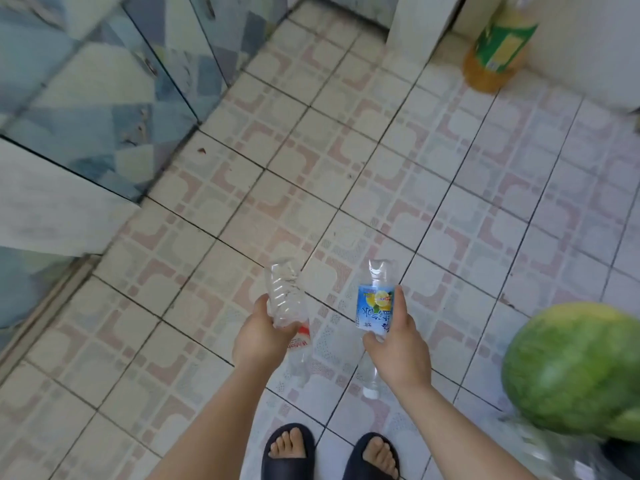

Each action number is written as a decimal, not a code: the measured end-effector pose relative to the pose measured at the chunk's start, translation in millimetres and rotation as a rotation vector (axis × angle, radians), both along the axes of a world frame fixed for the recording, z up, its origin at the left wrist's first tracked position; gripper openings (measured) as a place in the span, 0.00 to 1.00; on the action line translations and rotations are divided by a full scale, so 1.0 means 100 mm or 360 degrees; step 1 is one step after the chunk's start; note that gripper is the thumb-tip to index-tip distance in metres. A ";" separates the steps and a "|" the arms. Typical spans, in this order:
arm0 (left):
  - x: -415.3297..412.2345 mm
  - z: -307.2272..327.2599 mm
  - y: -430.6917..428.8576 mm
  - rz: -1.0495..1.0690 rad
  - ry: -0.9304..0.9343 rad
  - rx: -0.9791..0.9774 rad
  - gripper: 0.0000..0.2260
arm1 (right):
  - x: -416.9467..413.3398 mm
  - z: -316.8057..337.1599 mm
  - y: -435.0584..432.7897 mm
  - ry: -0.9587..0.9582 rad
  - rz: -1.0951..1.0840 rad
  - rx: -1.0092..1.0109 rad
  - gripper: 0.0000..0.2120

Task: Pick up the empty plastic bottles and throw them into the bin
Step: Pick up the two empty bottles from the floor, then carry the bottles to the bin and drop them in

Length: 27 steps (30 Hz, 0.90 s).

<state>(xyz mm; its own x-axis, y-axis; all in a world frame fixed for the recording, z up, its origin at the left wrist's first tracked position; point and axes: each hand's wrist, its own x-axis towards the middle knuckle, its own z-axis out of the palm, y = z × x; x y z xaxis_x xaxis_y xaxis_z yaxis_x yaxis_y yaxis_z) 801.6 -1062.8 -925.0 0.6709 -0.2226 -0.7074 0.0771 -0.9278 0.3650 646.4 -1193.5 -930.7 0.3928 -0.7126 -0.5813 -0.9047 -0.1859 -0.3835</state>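
Note:
My left hand (260,336) grips a crumpled clear plastic bottle with a red and white label (285,299), held over the tiled floor. My right hand (394,344) holds a clear bottle with a blue and yellow label (375,303), cap end pointing down toward my feet. Both bottles look empty. No bin shows anywhere in the head view.
A large green watermelon (575,368) sits at the right on crinkled plastic. A big bottle of yellow liquid with a green label (498,46) stands by the far wall. Blue patterned cabinet doors (104,98) line the left. My feet in dark slippers (329,452) are below.

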 end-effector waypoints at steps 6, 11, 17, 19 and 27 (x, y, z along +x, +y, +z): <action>0.27 1.89 0.12 -0.0008 0.0031 -0.0205 0.34 | 0.39 1.91 -0.06 -0.0120 0.0251 -0.0154 0.42; 0.57 3.50 0.39 0.0065 -0.0054 -0.0376 0.38 | 0.71 3.55 0.14 -0.0254 0.0351 -0.0206 0.42; 0.86 4.93 0.89 0.0212 -0.0185 -0.0682 0.34 | 1.06 4.96 0.62 -0.0546 0.0407 -0.0267 0.42; 0.93 5.28 1.06 0.0288 -0.0257 -0.0760 0.31 | 1.21 5.31 0.78 -0.0645 0.0457 -0.0280 0.42; 1.04 6.26 1.75 0.0590 -0.0586 -0.0898 0.30 | 1.80 6.21 1.28 -0.1006 0.0839 -0.0305 0.41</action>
<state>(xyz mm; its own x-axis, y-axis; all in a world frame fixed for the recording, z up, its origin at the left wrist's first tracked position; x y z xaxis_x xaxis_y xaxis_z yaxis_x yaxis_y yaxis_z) 905.7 -887.7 -298.6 0.9422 -0.1981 -0.2702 0.1286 -0.5308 0.8377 826.8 -1065.1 -309.4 0.9122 -0.4088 -0.0283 -0.3074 -0.6369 -0.7070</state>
